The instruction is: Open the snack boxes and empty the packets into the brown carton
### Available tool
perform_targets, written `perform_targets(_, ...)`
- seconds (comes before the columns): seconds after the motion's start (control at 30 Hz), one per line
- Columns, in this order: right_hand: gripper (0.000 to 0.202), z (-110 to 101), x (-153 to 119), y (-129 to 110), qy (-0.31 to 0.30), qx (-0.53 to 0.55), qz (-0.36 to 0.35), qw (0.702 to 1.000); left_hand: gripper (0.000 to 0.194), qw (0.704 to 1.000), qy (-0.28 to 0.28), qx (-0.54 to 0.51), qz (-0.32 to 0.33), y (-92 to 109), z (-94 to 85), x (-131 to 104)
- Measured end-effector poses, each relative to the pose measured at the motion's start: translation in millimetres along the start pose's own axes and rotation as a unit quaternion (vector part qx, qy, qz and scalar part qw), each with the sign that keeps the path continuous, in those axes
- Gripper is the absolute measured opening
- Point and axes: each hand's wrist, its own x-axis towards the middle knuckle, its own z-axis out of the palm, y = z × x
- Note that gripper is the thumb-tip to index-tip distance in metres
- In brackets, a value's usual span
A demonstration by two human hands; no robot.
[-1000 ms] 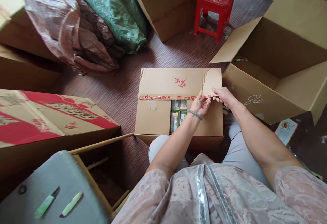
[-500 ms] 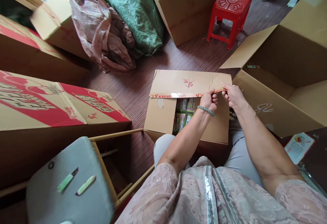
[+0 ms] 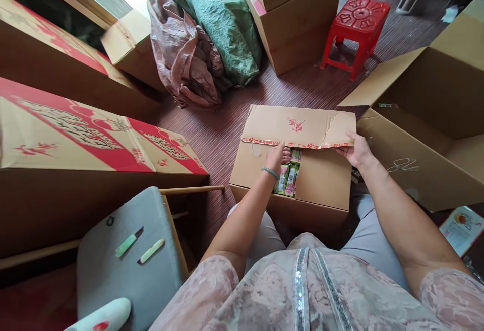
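A cardboard box (image 3: 321, 180) stands between my knees, its near side flaps folded in. Through the gap show several small green and pink packets (image 3: 287, 180). The long far flap (image 3: 272, 119) lies raised over the opening, with a red-lettered strip of tape (image 3: 260, 142) along its near edge. My right hand (image 3: 357, 150) grips the flap's right corner, thumb on top and fingers beneath. At the middle of the taped edge, my left hand (image 3: 278, 157) has its thumb against the edge and its fingers curled below. A bead bracelet (image 3: 269, 172) circles the left wrist.
To my left, a grey seat (image 3: 113, 255) bears two small cutters (image 3: 129, 243) and a white object (image 3: 109, 316). Red-printed cartons (image 3: 94, 134) stand behind it. Ahead are sacks (image 3: 234, 34) and a red stool (image 3: 357, 28); a large open box (image 3: 401, 159) is at right.
My left hand has moved left along the taped edge, and my right hand has shifted onto the flap's right corner. The view has turned, so the surroundings appear farther right.
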Motion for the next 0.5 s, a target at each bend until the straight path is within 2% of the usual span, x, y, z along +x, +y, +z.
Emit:
perform_targets(0.07, 0.019, 0.0, -5.6, 6.5, -0.030, 0.103, 0.003, 0.994, 0.030, 0.998, -0.022, -0.044, -0.041, 1.2, -5.0, 8.1)
perform_targets(0.13, 0.020, 5.1, -12.2, 16.6, -0.044, 0.169, 0.006, 0.985, 0.025, 0.988, -0.034, -0.133, -0.070, 3.3, -2.4, 13.4)
perform_targets(0.2, 0.019, 16.9, -16.7, 29.8, -0.060, 0.193, 0.019, 0.979, 0.020, 0.971, -0.033, -0.222, -0.087, 6.0, 3.1, 16.2)
perform_targets(0.27, 0.019, 35.6, -17.0, 44.2, -0.076, 0.179, 0.040, 0.980, 0.019, 0.958, -0.029, -0.268, -0.097, 8.4, 7.8, 16.9)
perform_targets(0.4, 0.028, 82.6, -7.8, 67.1, -0.107, 0.123, 0.080, 0.983, 0.024, 0.957, -0.039, -0.271, -0.093, 9.9, 5.2, 12.9)
perform_targets(0.5, 0.032, 107.1, 0.5, 75.5, -0.104, 0.113, 0.112, 0.982, 0.015, 0.969, -0.049, -0.230, -0.074, 9.4, -13.9, 8.6)
